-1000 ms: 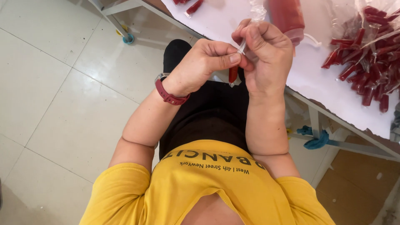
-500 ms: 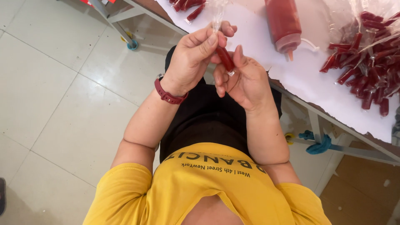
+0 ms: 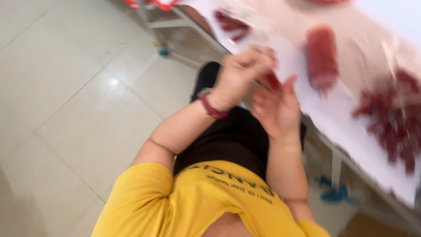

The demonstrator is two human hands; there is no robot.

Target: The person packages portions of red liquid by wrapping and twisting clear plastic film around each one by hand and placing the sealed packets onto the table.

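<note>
The whole view is motion-blurred. My left hand (image 3: 243, 70), with a dark red band on its wrist, is closed around a small red tube (image 3: 272, 81) at the edge of the white table (image 3: 307, 103). My right hand (image 3: 276, 109) sits just below and to the right of it, palm up and fingers spread, close to the tube; whether it touches the tube is too blurred to tell. Both hands hover over my lap, above black trousers and a yellow shirt.
A large red-filled bottle or bag with a narrow tip (image 3: 322, 55) lies on the table right of my hands. A pile of several small red tubes (image 3: 390, 120) lies further right, and more red pieces (image 3: 230, 22) lie at the top. Pale floor tiles (image 3: 87, 109) fill the left.
The view has swung and blurred. My hands have come apart a little: the left still pinches the red tube, and the right has dropped lower with its fingers spread.
</note>
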